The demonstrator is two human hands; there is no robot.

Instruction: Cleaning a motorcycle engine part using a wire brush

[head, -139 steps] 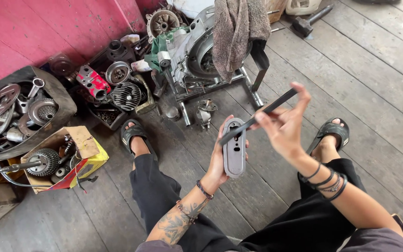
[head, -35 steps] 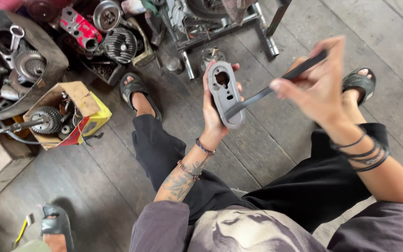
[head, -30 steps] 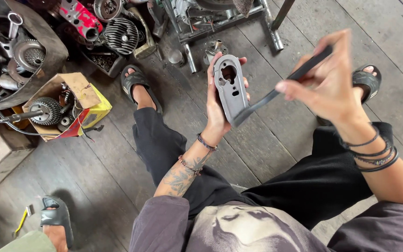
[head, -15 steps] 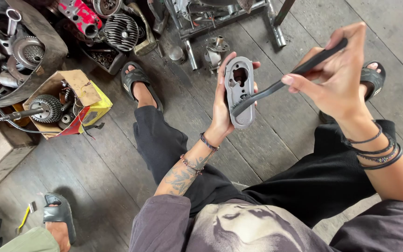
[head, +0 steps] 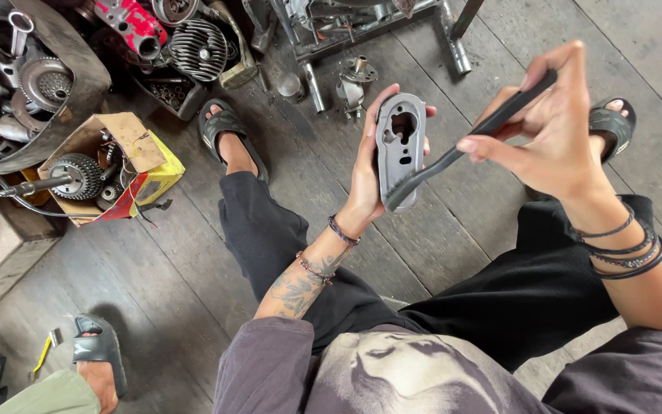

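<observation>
My left hand [head: 365, 165] grips a grey oval metal cover plate [head: 400, 146] with a cut-out hole, holding it upright in front of me. My right hand [head: 553, 130] holds a dark brush [head: 461, 149] by its handle. The brush's head rests against the lower part of the plate. I sit on a plank floor in black trousers, my sandalled feet stretched out ahead.
A yellow cardboard box [head: 147, 172] of engine parts lies at the left. A tyre-like tray [head: 78, 73] with metal parts, a finned cylinder [head: 197, 50] and a red part [head: 128, 23] sit at the top left. A metal stand [head: 453, 38] is ahead. Another person's sandalled foot [head: 97, 356] shows at the bottom left.
The view has tilted down and shifted. My left hand turned the plate more upright, and my right hand moved the brush from above the plate down to its lower part.
</observation>
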